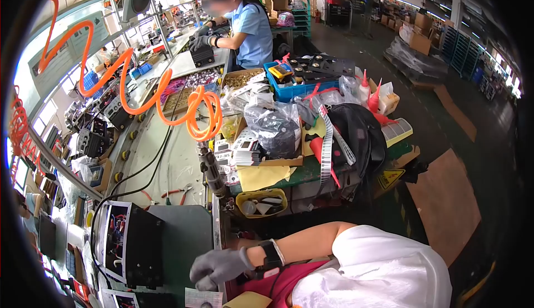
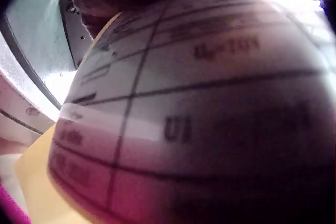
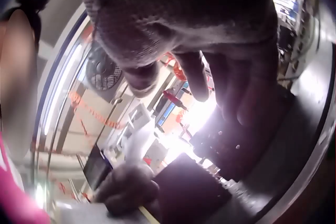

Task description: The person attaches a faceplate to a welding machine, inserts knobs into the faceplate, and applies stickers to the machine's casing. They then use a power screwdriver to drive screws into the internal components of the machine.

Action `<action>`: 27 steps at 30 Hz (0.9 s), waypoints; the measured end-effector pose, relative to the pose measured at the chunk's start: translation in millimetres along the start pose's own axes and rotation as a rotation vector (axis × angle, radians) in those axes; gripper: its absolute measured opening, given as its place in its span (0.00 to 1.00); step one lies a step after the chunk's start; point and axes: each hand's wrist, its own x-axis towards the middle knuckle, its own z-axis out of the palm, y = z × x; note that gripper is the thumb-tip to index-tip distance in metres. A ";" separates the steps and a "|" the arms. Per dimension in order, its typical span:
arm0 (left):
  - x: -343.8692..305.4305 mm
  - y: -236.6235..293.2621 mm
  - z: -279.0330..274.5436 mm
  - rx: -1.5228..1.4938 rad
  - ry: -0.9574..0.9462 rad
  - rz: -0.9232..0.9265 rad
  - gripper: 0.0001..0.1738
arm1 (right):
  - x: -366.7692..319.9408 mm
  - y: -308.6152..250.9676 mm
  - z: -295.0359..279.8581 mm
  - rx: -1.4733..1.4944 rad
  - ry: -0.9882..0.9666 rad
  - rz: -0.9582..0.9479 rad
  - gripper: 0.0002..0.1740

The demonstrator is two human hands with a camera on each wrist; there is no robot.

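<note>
My right hand [image 1: 219, 269], in a grey glove, is over the front edge of the bench, just above a printed paper sheet [image 1: 200, 297]. In the right wrist view its fingers [image 3: 191, 79] hang loosely bent with nothing between them. The left hand [image 3: 128, 187], also gloved, pinches the sheet; the head view cuts most of it off at the bottom edge. Ruled lines and print on the sheet [image 2: 210, 92] fill the left wrist view, with yellow paper [image 2: 39, 174] behind it. Beside the hands stands a black box-shaped device [image 1: 142, 244] with wiring showing through its open side.
A dark mat [image 1: 186, 230] lies on the bench, with pliers [image 1: 184, 194] beyond it. An orange coiled hose [image 1: 203, 116] carries a power driver [image 1: 210, 169]. A yellow bin [image 1: 261, 203] and a cluttered side table stand to the right. Another person [image 1: 253, 30] works farther along.
</note>
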 end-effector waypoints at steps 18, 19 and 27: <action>-90.0 -84.6 -60.6 -0.035 0.520 -0.232 0.19 | 125.0 36.4 134.6 0.331 -0.523 0.192 0.15; -90.5 -86.8 -60.6 -0.022 0.531 -0.221 0.19 | 127.2 37.1 140.7 0.297 -0.527 0.166 0.16; -85.1 -79.3 -58.7 -0.099 0.523 -0.212 0.15 | 141.5 45.8 136.4 0.163 -0.474 0.151 0.22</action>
